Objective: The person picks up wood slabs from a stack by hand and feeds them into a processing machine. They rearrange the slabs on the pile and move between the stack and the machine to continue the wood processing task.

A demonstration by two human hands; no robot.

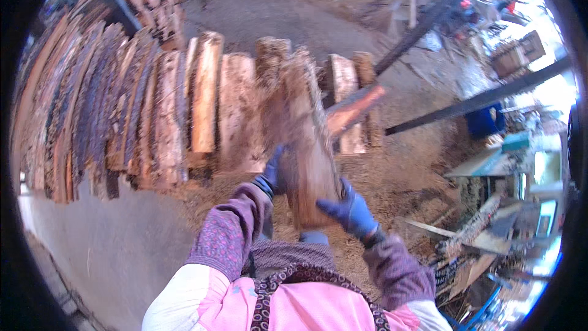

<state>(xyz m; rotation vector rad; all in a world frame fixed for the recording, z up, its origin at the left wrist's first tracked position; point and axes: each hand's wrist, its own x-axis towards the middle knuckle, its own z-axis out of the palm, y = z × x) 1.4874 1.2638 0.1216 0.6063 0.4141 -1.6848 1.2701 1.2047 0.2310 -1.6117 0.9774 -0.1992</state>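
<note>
A long, rough wood slab [309,159] with a shaggy bark edge stands tilted in front of me, blurred by motion. My left hand [275,170], in a blue glove, grips its left side; the fingers are partly hidden by the wood. Low on the right side, my right hand [353,209], also blue-gloved, holds the slab with the thumb across its face. Just beyond lies a row of slabs, among them a pale one [236,110] and a yellowish one [206,98]. An orange-brown piece [356,109] slants out to the right of the held slab.
Many bark-edged slabs [101,104] stand packed in a row at the left. Dark beams [478,97] cross the right side. Scrap wood [478,233] is heaped at the lower right, below a blue container [485,121]. Wood debris covers the floor [404,171].
</note>
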